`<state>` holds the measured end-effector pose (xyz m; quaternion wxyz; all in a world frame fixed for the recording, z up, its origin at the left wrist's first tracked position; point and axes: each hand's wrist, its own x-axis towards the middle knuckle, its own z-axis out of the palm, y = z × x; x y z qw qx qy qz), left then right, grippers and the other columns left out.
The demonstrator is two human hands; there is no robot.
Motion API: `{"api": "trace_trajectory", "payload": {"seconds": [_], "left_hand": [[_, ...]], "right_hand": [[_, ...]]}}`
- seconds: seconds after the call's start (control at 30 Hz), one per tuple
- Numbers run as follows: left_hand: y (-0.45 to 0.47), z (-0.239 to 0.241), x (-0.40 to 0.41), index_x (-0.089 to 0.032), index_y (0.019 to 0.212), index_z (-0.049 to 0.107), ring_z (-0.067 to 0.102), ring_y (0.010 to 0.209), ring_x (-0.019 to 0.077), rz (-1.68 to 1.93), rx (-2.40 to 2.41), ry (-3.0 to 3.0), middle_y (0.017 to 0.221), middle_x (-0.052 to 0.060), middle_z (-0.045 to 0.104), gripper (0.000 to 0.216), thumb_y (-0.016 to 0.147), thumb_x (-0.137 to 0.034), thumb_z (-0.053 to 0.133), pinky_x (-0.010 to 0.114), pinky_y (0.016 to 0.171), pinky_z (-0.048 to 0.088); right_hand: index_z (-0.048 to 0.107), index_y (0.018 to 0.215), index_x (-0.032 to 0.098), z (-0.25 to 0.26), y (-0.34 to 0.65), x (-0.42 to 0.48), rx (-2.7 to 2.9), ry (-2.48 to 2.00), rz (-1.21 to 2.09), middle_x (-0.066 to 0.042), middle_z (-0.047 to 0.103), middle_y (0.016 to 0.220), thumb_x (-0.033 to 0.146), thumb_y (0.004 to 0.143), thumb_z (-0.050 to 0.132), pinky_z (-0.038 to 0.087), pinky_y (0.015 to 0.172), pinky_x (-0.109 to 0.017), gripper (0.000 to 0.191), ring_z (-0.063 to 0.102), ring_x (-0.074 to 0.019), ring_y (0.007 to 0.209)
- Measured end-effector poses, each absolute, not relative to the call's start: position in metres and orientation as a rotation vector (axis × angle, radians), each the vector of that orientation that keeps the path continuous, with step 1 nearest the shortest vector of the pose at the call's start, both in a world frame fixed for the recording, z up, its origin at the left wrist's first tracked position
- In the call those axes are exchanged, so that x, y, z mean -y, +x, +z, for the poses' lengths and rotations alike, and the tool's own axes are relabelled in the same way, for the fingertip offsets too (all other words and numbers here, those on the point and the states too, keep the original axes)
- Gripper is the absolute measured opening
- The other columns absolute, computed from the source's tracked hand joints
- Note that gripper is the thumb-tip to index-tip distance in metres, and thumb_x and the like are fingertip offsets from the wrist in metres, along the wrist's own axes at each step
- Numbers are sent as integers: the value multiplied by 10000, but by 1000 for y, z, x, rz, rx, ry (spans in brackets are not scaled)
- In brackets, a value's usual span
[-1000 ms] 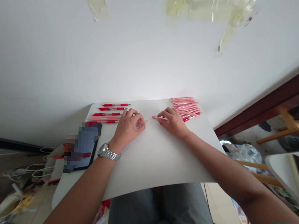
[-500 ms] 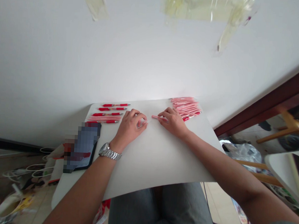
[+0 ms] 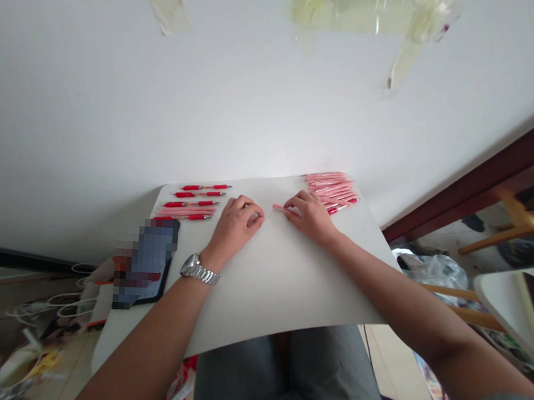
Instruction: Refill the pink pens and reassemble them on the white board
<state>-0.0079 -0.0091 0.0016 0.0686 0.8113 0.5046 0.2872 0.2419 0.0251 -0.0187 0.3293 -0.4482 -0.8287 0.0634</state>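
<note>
My right hand [image 3: 308, 217] is closed on a slim pink stick [image 3: 278, 207], whose end points left from the fingertips. Across a small gap, my left hand [image 3: 239, 219] has its thumb and forefinger pressed together in a pinch; whatever is between them is hidden. Just beyond my right hand lies a heap of pink sticks [image 3: 330, 185] that look wrapped in clear film. A red pen [image 3: 338, 209] pokes out beside the heap. Several red click pens [image 3: 202, 194] lie in a spaced column left of my left hand, with pink sticks [image 3: 186, 211] among them.
A phone [image 3: 150, 262] rests on the left side of the white table [image 3: 284, 284], its screen blurred out. The wall [image 3: 254, 104] rises behind the table's far edge. Cables [image 3: 71, 303] and a bin [image 3: 16, 369] are on the floor at left; a wooden chair [image 3: 511, 225] is at right.
The pink stick in my right hand has tilted slightly and shows less of its side. A clear bit at my left fingertips no longer shows. Both hands stay nearly in place.
</note>
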Motion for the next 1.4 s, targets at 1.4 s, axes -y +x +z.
{"api": "trace_trajectory", "payload": {"seconds": [1.4], "left_hand": [[-5, 12, 16, -244, 1079, 686, 665, 873, 171, 1152, -1346, 2331, 1024, 20, 735, 90, 1038, -238, 605, 310, 826, 548]], "right_hand": [[717, 1085, 236, -5, 236, -14, 2203, -1008, 322, -52, 744, 1001, 221, 1014, 657, 472, 799, -341, 94, 648, -210, 881]]}}
